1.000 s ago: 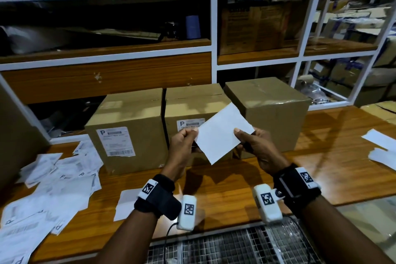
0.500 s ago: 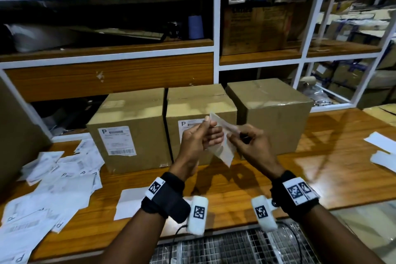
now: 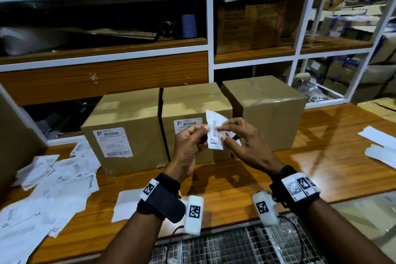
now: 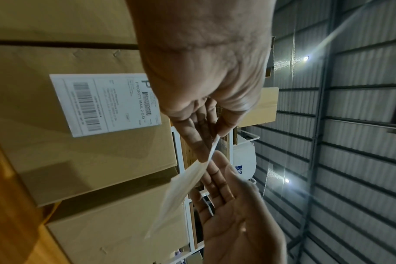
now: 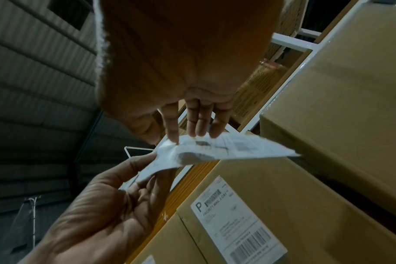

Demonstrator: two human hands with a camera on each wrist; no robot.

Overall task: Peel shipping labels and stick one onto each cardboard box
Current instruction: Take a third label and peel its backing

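Note:
Three brown cardboard boxes stand in a row on the wooden table. The left box (image 3: 126, 113) carries a label (image 3: 112, 142). The middle box (image 3: 192, 98) also has one (image 3: 186, 124), partly hidden by my hands. No label shows on the right box (image 3: 267, 118). In front of the middle box I hold a curled shipping label sheet (image 3: 215, 133), its print facing me. My left hand (image 3: 202, 133) pinches its left edge (image 4: 215, 141). My right hand (image 3: 221, 134) pinches it with thumb and forefinger, and its fingers (image 5: 192, 132) lie on the sheet (image 5: 215, 150).
A heap of loose printed sheets (image 3: 42, 188) covers the table's left end. A blank white sheet (image 3: 126, 203) lies near the front edge, and more white sheets (image 3: 381, 146) lie at the right. White-framed shelves (image 3: 210, 49) rise behind the boxes. A metal grid (image 3: 235, 246) runs below the table front.
A second ago the sheet was held flat with its blank back to me. It has since been turned and curled, print now showing, and my hands have come closer together.

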